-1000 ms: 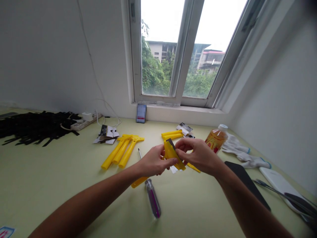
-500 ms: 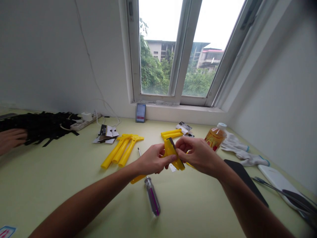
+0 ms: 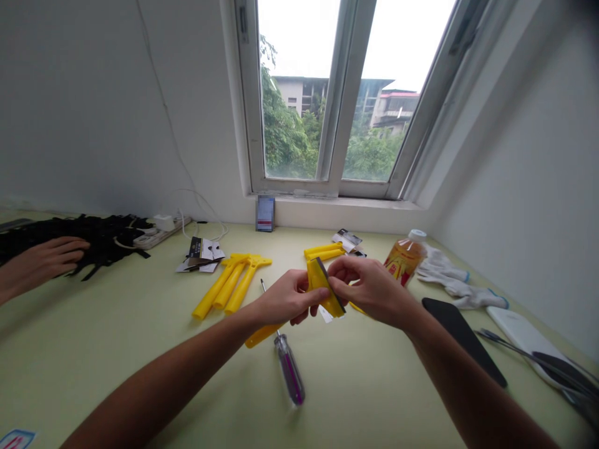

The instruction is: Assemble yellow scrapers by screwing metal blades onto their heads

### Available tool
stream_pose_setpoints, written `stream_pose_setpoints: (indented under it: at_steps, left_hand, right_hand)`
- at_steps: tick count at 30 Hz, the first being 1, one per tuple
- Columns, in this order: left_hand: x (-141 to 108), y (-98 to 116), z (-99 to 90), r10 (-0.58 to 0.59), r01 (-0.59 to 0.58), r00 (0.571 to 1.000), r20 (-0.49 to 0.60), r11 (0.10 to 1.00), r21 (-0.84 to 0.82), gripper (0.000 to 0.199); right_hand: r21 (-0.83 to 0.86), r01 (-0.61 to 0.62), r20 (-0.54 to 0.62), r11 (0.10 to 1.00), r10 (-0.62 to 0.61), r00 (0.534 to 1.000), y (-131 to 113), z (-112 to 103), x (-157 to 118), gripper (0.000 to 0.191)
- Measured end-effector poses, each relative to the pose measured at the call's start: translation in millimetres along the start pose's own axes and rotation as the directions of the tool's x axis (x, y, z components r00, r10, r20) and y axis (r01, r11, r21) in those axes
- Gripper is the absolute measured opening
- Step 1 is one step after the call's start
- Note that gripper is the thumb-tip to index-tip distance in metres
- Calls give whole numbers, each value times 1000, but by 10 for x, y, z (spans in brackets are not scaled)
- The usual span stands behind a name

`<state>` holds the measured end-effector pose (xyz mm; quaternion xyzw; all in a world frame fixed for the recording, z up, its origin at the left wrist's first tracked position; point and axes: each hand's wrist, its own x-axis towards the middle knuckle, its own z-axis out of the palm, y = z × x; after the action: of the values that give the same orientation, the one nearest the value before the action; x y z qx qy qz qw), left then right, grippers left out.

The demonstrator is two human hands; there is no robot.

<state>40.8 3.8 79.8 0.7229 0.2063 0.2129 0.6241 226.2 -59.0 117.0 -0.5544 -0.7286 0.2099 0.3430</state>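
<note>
Leftward, our left hand point(image 3: 283, 299) grips the yellow tool point(image 3: 315, 275) above the counter point(image 3: 355, 386); rightward, our right hand point(image 3: 372, 290) pinches its dark strip point(image 3: 322, 268), seemingly adjusting it; shifting it would call for steady left-hand support.

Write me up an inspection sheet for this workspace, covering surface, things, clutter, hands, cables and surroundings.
Surface: pale green table; no spill seen.
Things: yellow tool with a dark strip along its edge; three yellow T-shaped tools lie left of it.
Clutter: screwdriver, printed cards, bottle, white gloves, black heap.
Hands: left hand grips the yellow tool; right hand has its fingers at the dark strip.
Cables: white cable hangs down the wall, loose by the power strip.
Surroundings: window ahead; another person's hand on the black heap.
</note>
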Motion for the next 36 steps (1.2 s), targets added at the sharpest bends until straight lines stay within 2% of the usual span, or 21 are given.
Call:
stream_pose_setpoints:
  at_steps: [7,20,28,33,36]
  left_hand:
    - [5,12,-12,-25,24,1000,7,999,21,43]
    - [24,-14,-16,-74,73,997,5,996,40,46]
    - [26,-7,-54,-66,66,996,57,998,3,44]
    - [15,25,-79,-78,78,996,46,997,-14,43]
    - [12,34,-92,-88,88,996,33,996,-18,42]
  right_hand:
    - [22,12,-8,1000,-12,1000,-45,1,-8,13]
    - [-69,-14,-10,998,13,1000,-19,13,-2,13]
    - [-7,4,2,1000,-4,1000,31,31,17,14]
    - [59,9,-33,998,-7,999,65,60,35,32]
    - [93,10,-1,996,-10,1000,59,58,34,38]
